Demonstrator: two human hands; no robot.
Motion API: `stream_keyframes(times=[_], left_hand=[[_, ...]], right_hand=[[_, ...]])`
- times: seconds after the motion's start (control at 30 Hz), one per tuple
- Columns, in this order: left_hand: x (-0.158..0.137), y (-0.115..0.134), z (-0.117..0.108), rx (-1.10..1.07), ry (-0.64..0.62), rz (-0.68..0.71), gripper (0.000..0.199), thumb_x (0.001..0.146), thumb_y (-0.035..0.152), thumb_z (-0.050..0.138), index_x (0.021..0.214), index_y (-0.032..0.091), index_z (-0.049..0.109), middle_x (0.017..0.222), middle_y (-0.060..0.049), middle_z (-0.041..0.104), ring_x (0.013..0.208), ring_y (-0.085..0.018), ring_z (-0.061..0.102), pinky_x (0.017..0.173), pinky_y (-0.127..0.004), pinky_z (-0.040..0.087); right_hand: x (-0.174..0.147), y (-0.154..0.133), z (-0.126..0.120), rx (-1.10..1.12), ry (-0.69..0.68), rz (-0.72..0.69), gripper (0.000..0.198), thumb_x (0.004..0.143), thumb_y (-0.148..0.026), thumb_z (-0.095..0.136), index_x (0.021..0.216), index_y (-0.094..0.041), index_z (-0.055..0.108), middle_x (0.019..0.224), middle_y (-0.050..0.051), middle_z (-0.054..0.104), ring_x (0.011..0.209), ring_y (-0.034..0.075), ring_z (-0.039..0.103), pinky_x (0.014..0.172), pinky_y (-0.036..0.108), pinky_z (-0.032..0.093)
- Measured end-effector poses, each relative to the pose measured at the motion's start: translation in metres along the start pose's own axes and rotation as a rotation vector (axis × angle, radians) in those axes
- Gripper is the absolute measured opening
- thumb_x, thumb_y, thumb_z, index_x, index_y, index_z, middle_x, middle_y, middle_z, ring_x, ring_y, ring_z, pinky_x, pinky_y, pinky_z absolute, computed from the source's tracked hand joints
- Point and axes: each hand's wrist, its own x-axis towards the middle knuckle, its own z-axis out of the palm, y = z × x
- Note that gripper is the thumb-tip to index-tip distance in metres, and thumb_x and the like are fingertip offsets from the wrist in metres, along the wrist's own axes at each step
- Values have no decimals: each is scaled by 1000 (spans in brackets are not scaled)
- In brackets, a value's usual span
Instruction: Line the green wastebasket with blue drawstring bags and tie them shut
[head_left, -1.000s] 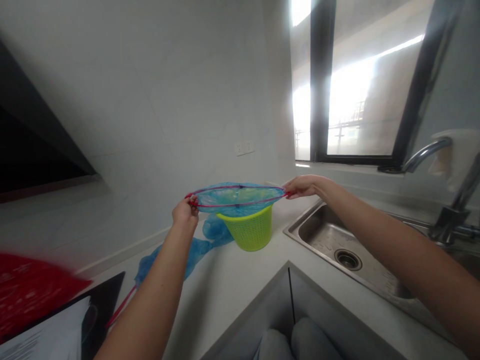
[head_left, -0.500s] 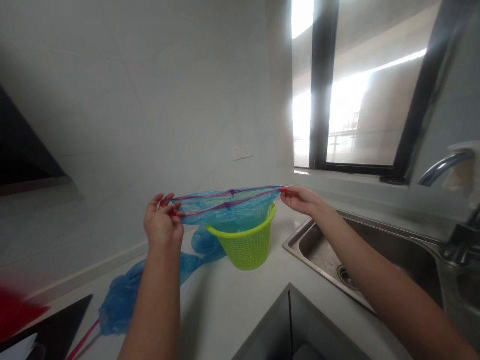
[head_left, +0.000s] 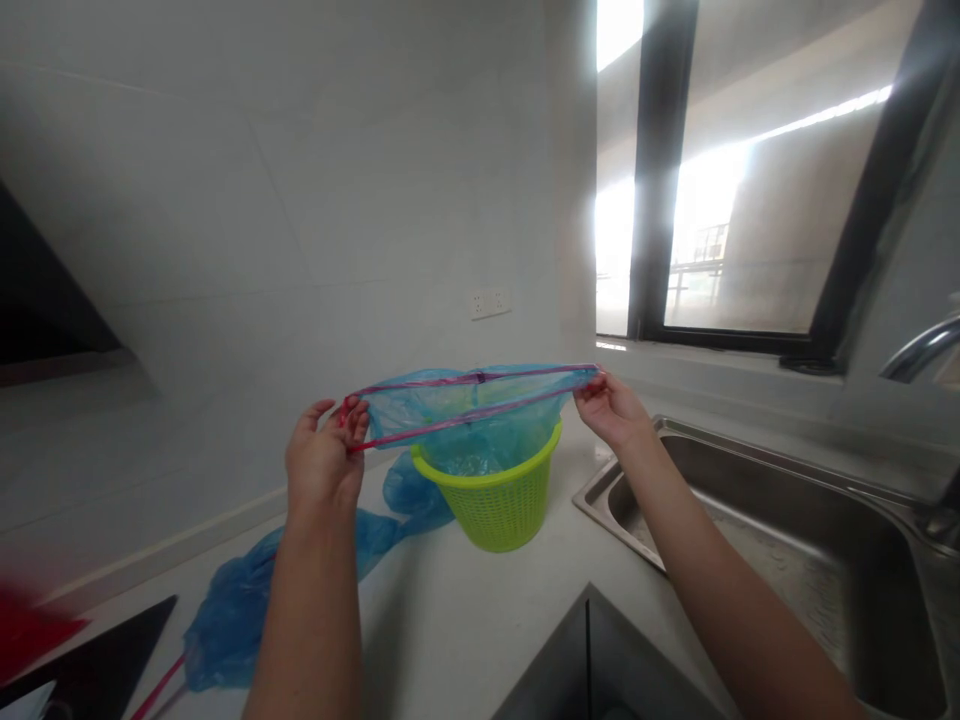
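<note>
A thin blue drawstring garbage bag is stretched sideways between my two hands, its mouth held apart by pink drawstring bands. My left hand grips the red-pink band at the bag's left end, fingers curled round it. At the other end, my right hand pinches the bag's rim and band. Below, a lime-green plastic basket with perforated sides stands upright on the counter, and the lower part of the bag hangs inside it. More blue plastic bags lie crumpled behind my left forearm, partly hidden.
A steel sink with a faucet is on the right. The white counter carries a black panel at the left. A grey angular object juts in at the bottom. Behind are a tiled wall, outlets and a window.
The bag's mouth has widened, with its two bands farther apart. My right hand has shifted slightly right. The view has turned a little, and the sink and faucet appear farther right.
</note>
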Motion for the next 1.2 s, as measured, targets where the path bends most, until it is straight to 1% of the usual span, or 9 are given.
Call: stream_keyframes(times=[0.13, 0.3, 0.4, 0.5, 0.6, 0.8, 0.97, 1.07, 1.2], left_hand=[[2, 0, -4, -52, -58, -169, 65, 53, -16, 34, 104, 20, 49, 101, -11, 70, 94, -17, 74, 76, -23, 61], [3, -1, -7, -49, -114, -228, 69, 49, -16, 32, 105, 19, 53, 105, -13, 71, 99, -20, 73, 71, -22, 61], [1, 0, -7, -7, -167, -232, 64, 47, -15, 34, 99, 17, 55, 105, -13, 71, 97, -20, 73, 68, -21, 60], [-4, 0, -5, 59, -208, -230, 52, 53, -14, 41, 92, 16, 57, 97, -10, 72, 79, -16, 73, 54, -16, 54], [-9, -1, -1, 123, -251, -188, 39, 61, -8, 52, 92, 15, 57, 80, -5, 68, 50, -9, 57, 35, -13, 35], [-7, 4, -5, 84, -249, -41, 35, 64, -5, 51, 89, 18, 53, 60, 4, 52, 36, -5, 27, 32, -16, 17], [6, 14, -14, 3, -173, -84, 35, 63, -11, 40, 82, 17, 50, 56, 4, 42, 37, -5, 24, 35, -16, 15], [12, 16, -15, -21, -93, -84, 26, 73, -8, 39, 76, 16, 48, 57, 1, 44, 41, -5, 32, 37, -15, 23], [15, 13, -15, -28, -57, -161, 21, 86, 2, 40, 71, 17, 44, 55, 1, 42, 44, -7, 38, 40, -16, 32]], right_hand=[[-4, 0, 2, -111, 41, 5, 25, 99, -12, 50, 75, -18, 55, 66, -1, 68, 33, 2, 36, 56, 16, 59], [-10, 3, 1, -395, 10, 12, 9, 89, -10, 58, 83, -15, 61, 80, 8, 74, 47, 7, 55, 60, 21, 60], [-10, 7, -4, -571, -34, -14, 9, 79, -9, 67, 87, -14, 65, 74, 6, 72, 52, 8, 58, 56, 20, 56], [-7, 14, -8, -734, -63, -103, 19, 69, -9, 74, 85, -14, 66, 68, 1, 68, 54, 7, 58, 54, 16, 51], [-6, 20, -10, -803, -78, -164, 21, 65, -15, 77, 81, -15, 64, 70, 1, 69, 55, 7, 58, 56, 18, 50], [-8, 17, -7, -864, 35, -359, 23, 66, -13, 73, 84, -17, 58, 62, -4, 66, 40, 2, 34, 50, 19, 47], [-6, 5, -6, -672, 20, -205, 15, 81, -14, 66, 71, -17, 55, 47, -6, 50, 37, 4, 33, 39, 16, 40], [-6, -2, -2, -395, -96, -18, 16, 81, -4, 61, 74, -17, 56, 59, -1, 59, 48, 7, 52, 51, 17, 52], [-5, -8, 1, -213, -49, 94, 25, 78, 7, 55, 88, -16, 61, 77, 3, 69, 67, 11, 67, 63, 18, 60]])
